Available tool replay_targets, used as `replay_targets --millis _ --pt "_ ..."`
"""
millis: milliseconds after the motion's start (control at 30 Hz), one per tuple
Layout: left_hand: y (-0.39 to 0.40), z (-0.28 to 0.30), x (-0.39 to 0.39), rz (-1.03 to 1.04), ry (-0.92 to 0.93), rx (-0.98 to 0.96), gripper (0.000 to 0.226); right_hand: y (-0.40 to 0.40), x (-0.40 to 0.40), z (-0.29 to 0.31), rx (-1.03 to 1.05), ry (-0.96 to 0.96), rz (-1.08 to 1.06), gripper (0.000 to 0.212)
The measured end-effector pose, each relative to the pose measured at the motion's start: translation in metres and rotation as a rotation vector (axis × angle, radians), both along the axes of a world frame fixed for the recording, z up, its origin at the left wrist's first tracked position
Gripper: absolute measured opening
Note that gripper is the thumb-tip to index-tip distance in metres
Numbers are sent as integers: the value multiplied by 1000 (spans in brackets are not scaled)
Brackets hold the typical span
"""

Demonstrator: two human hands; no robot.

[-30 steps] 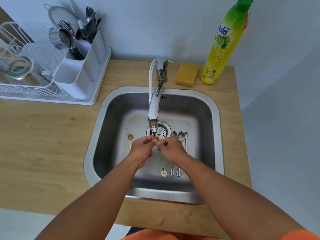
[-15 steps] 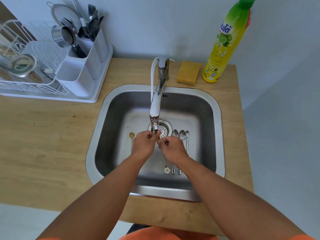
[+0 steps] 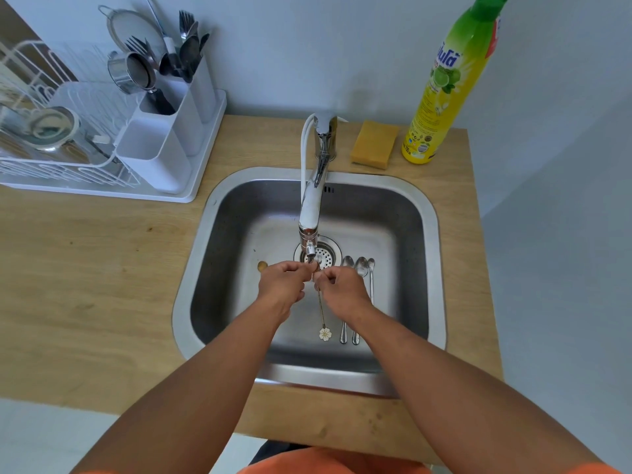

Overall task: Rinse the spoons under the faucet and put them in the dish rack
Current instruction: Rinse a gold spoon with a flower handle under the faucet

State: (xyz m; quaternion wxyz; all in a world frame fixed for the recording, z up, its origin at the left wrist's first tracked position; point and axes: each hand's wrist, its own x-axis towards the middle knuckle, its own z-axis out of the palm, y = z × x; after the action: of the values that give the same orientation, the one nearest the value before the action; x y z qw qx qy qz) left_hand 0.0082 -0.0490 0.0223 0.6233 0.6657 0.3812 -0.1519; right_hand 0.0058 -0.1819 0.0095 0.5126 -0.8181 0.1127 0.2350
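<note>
Both hands meet under the spout of the white and chrome faucet (image 3: 312, 213), over the steel sink (image 3: 191, 302). My left hand (image 3: 282, 285) and my right hand (image 3: 342, 292) pinch the bowl end of a thin gold spoon (image 3: 321, 313), whose flower-tipped handle hangs toward me. Three silver spoons (image 3: 359, 268) lie side by side on the sink floor, right of the drain. Another gold spoon (image 3: 262, 266) lies left of my left hand, mostly hidden. The white dish rack (image 3: 102, 179) stands on the counter at the far left, with a cutlery holder (image 3: 164, 145) holding forks and spoons.
A yellow sponge (image 3: 374, 144) and a tall green-yellow dish soap bottle (image 3: 444, 90) stand behind the sink at the right. A strainer, a metal cup and a bowl sit in the rack. The wooden counter (image 3: 85, 285) ends just right of the sink.
The view has drifted slightly, so the scene sits a little further right in frame. Both hands stay under the spout on the gold spoon, fingers shifting slightly.
</note>
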Motion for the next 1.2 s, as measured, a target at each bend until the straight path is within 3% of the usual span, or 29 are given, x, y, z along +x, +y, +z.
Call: replay_targets --millis 233,433,567,733,1000,1200 --pt "-9 -1 2 -52 -16 -19 10 -1 4 2 17 -3 -6 28" --pt "-18 1 8 16 -32 -58 24 0 1 2 40 32 -22 28" --pt "-16 -2 5 16 -63 41 9 0 2 5 41 36 19 32" --pt "-13 -1 5 20 -87 86 17 3 -2 4 46 47 10 32" --pt "2 6 -12 -27 86 -316 24 -15 4 10 217 127 13 25" --pt "0 8 -15 -15 72 -398 22 -18 1 16 283 111 78 26"
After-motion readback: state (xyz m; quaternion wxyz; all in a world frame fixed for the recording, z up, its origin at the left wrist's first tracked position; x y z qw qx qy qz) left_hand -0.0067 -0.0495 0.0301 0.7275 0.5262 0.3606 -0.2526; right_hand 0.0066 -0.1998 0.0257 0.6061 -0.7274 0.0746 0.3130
